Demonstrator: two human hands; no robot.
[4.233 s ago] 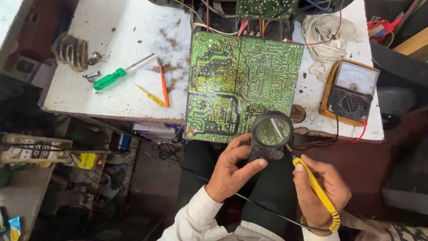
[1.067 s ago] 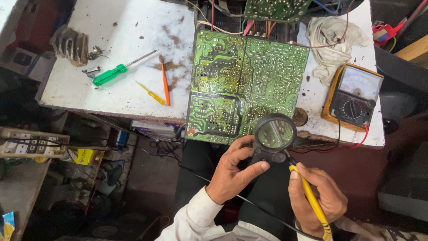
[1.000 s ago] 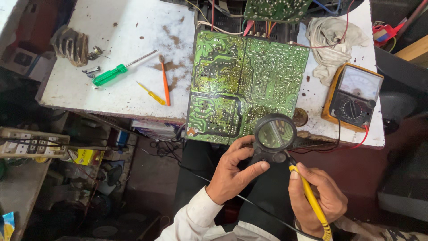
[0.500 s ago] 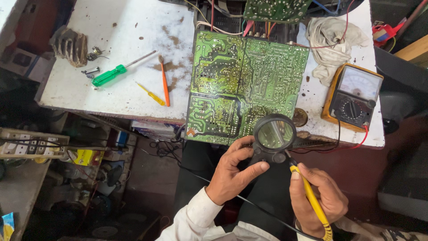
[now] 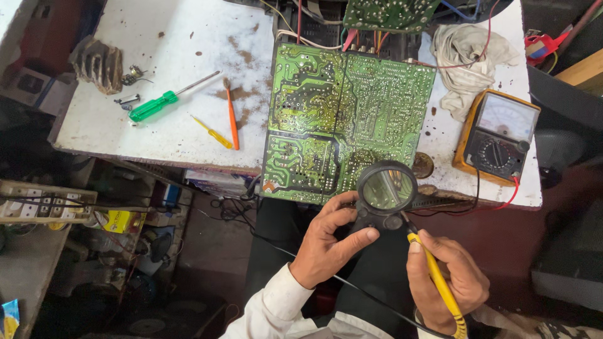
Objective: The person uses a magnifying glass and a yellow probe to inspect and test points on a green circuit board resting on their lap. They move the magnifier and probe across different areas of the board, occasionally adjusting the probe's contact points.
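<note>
1. Right hand (image 5: 447,280) grips a yellow-handled soldering iron (image 5: 436,281); its tip hides behind the lens.
2. Left hand (image 5: 326,242) pinches the round black magnifier (image 5: 386,191), near table (image 5: 157,135) edge.
3. Beyond, a flat green circuit board (image 5: 342,122) shows glossy traces.

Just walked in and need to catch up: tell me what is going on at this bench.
A person holds a black magnifying glass in the left hand over the near edge of a large green circuit board on the white workbench. The right hand holds a yellow-handled probe, its tip near the magnifier's handle. A yellow analog multimeter sits to the right; a green screwdriver lies untouched to the left.
</note>
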